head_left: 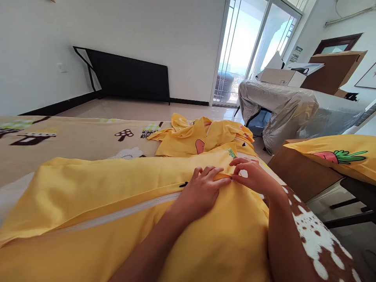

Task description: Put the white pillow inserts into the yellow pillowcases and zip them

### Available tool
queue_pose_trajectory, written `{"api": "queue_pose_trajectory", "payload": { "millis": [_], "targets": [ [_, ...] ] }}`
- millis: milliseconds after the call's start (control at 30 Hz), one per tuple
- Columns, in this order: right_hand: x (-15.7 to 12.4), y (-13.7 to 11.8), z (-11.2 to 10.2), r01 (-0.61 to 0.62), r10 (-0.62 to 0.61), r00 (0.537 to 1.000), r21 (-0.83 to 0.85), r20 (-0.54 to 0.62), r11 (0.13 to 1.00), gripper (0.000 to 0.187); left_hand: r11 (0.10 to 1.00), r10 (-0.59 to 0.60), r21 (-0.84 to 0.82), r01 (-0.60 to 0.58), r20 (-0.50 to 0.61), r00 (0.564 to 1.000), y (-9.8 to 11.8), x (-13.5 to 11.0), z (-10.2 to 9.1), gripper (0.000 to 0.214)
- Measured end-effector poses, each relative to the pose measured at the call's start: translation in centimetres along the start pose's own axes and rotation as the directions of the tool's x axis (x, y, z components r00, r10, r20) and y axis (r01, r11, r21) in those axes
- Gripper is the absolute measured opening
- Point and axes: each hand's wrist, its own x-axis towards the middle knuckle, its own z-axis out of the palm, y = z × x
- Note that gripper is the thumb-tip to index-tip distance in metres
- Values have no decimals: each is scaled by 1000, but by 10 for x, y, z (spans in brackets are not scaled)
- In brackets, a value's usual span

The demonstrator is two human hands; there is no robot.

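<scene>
A long yellow fabric cover point(96, 176) lies in front of me, with a white zipper point(126, 211) running along its side. My left hand point(202, 188) rests on the cover beside the zipper line, palm down, fingers stretched toward the right. Close to its fingertips, my right hand point(252, 174) is curled in a pinch at the cover's edge. A tiny dark piece, which looks like the zipper pull point(231, 178), shows at the right thumb tip. Folds partly hide what lies between those fingers. Green carrot leaves point(231, 152) are printed on the fabric just beyond.
More yellow carrot-print cloth point(188, 137) lies crumpled behind the cover on a beige patterned blanket point(85, 137). At right, a yellow cushion point(346, 156) sits above a brown box point(302, 168). A plastic-wrapped piece of furniture point(282, 102) carries boxes. A black panel point(129, 76) leans against the wall.
</scene>
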Motion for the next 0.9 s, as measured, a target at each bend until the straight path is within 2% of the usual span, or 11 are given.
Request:
{"api": "queue_pose_trajectory", "payload": {
  "millis": [333, 633, 900],
  "targets": [
    [3, 0, -2, -177, 176, 984, 40, 24, 983, 15, 1000, 2, -8, -2, 18, 1000, 0, 0, -1, 41],
    [5, 0, 2, -263, 265, 964, -89, 11, 961, 13, 1000, 4, 1, -4, 19, 1000, 0, 0, -1, 40],
    [7, -9, 5, -356, 366, 930, -286, -20, 889, 9, 1000, 0, 10, 0, 26, 1000, 0, 0, 1, 40]
  ]
}}
